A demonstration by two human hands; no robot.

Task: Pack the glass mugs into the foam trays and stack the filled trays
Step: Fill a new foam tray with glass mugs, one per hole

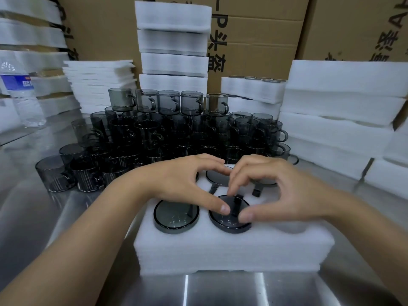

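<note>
Smoky-grey glass mug, seated in the near-middle pocket of the foam tray, is pinched at its rim by both the left hand and right hand. Loose mugs crowd the far side.

Even, fairly bright overhead light. Pale streaks of glare on the brushed steel table near the bottom edge. White foam tray close to blown out, little surface detail. Stacked smoky grey glass mugs merge into dark mass. Wide-angle bending at edges; soft shadows; slight overall softness.
</note>
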